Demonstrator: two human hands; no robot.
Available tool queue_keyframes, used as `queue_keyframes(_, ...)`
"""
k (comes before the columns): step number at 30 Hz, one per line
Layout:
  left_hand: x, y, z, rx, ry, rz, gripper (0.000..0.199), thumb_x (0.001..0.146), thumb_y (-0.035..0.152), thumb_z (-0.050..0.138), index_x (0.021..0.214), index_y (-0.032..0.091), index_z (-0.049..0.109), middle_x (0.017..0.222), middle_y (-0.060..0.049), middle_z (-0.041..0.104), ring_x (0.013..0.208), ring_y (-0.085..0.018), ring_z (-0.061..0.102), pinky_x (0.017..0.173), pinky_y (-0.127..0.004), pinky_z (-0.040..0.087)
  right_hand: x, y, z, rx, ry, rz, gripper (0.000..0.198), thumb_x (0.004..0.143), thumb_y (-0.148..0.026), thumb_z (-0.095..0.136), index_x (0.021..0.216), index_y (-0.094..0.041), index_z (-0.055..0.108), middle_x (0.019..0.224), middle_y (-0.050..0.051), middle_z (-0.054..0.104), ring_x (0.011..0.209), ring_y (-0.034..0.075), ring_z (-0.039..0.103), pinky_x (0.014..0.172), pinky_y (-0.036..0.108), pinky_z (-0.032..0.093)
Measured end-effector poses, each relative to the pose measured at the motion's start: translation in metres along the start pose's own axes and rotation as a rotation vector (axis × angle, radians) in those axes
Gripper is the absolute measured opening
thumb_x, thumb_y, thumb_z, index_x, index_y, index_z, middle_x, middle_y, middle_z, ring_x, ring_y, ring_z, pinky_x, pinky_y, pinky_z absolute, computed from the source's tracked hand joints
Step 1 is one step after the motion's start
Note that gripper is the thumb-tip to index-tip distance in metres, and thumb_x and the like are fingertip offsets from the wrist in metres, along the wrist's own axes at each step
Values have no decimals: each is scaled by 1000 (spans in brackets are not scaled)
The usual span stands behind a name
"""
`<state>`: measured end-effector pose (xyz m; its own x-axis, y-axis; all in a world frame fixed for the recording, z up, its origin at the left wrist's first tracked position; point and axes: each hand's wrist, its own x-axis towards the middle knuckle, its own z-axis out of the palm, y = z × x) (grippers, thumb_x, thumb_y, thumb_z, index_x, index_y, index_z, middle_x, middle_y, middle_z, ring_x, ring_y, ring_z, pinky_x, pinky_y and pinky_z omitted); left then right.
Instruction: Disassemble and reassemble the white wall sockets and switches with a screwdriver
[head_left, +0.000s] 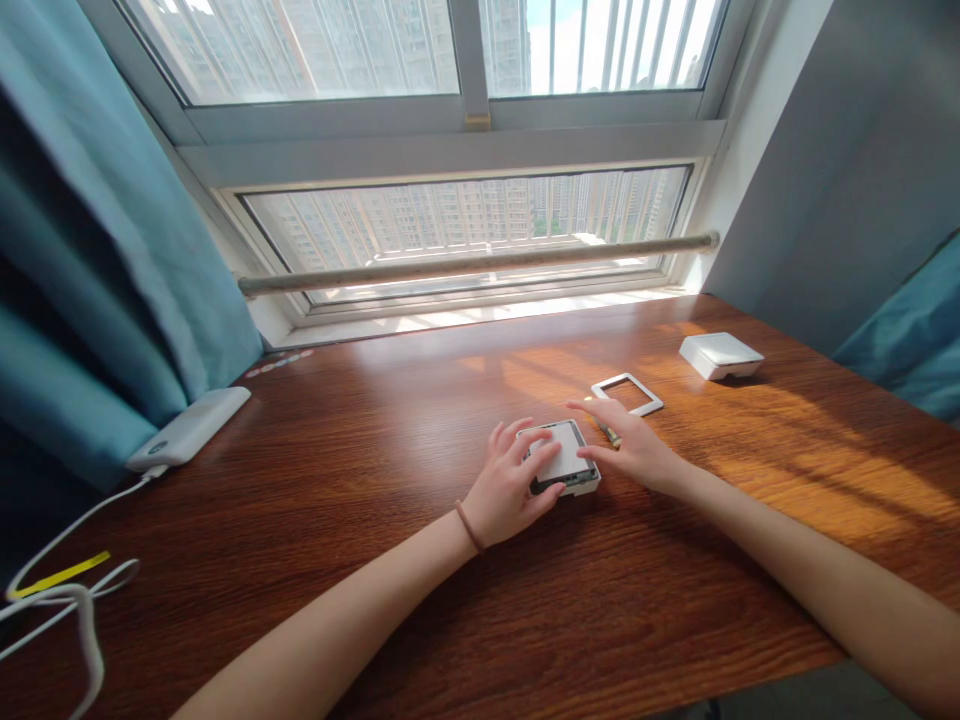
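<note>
A small white square device (566,445) with a dark inner edge and a pale panel on top lies flat on the wooden table. My left hand (512,477) is curled over its left side, with fingers across the panel and the thumb along the near edge. My right hand (634,445) is spread at the device's right side, its thumb by the right edge and its index finger stretched out above. Partly under that hand is a thin brass-coloured tool-like piece (613,437), its kind unclear. A white square frame (651,405) lies flat just beyond the right hand.
A white box (721,356) stands at the far right of the table (360,420). On the left, a white power bank or adapter (191,428) has a white cable (90,640) running from it, near a yellow strip (64,574). A window rail and curtain border the table.
</note>
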<state>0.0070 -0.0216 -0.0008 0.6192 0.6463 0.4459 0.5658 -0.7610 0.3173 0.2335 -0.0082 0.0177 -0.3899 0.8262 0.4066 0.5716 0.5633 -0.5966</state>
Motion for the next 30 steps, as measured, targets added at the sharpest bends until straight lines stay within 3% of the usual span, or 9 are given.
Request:
queue_keyframes(2, -1, 0, 0, -20, -2, -16, 52, 81, 40, 52, 127, 20, 41, 129, -10, 48, 128, -28, 29, 108, -49, 13, 4, 18, -11, -87, 112, 102, 42, 83, -38, 51, 123, -24, 50, 120, 6, 58, 110, 22, 52, 93, 36, 40)
queue_keyframes(4, -1, 0, 0, -36, -1, -37, 62, 79, 41, 54, 133, 18, 32, 132, -12, 45, 130, -28, 27, 109, -49, 12, 8, 44, -25, -276, 233, 295, 34, 84, -37, 48, 114, -22, 56, 108, 5, 64, 99, 20, 58, 86, 33, 44)
queue_keyframes(6, -2, 1, -2, -43, -10, -56, 67, 78, 42, 56, 134, 17, 28, 133, -13, 43, 130, -28, 26, 109, -50, 11, 8, 73, -37, -366, 303, 408, 33, 83, -33, 48, 107, -14, 59, 97, 11, 66, 89, 22, 60, 82, 35, 44)
queue_keyframes(11, -2, 1, -6, -81, -50, -64, 72, 76, 45, 57, 134, 18, 25, 134, -14, 42, 130, -29, 26, 108, -52, 10, 1, 120, -52, -499, 294, 548, 25, 73, -33, 56, 81, -13, 68, 80, 12, 66, 77, 24, 59, 73, 35, 42)
queue_keyframes(17, -2, -4, -3, -195, 7, -76, 68, 78, 42, 57, 132, 16, 26, 134, -16, 38, 129, -28, 28, 107, -46, 23, 1, 122, -49, -514, 231, 565, 31, 76, -42, 53, 72, -17, 71, 73, 8, 68, 73, 21, 60, 68, 29, 40)
queue_keyframes(21, -2, -5, -1, -225, 35, -89, 64, 79, 38, 57, 132, 16, 27, 133, -15, 37, 129, -27, 28, 107, -46, 26, 2, 118, -44, -509, 220, 557, 24, 72, -37, 57, 71, -18, 72, 73, 7, 69, 72, 20, 61, 64, 27, 39)
queue_keyframes(27, -1, -5, -2, -235, 94, -100, 63, 79, 35, 57, 132, 18, 27, 133, -14, 37, 129, -28, 27, 107, -47, 26, 2, 108, -43, -497, 290, 561, 23, 71, -29, 54, 61, -17, 70, 65, 9, 68, 68, 22, 61, 61, 28, 38)
queue_keyframes(30, -2, -7, -2, -232, 153, -116, 68, 78, 36, 60, 133, 20, 24, 135, -13, 35, 129, -28, 28, 107, -49, 25, 6, 94, -43, -453, 376, 553, 25, 73, -30, 52, 71, -14, 72, 73, 10, 69, 71, 23, 62, 64, 30, 41)
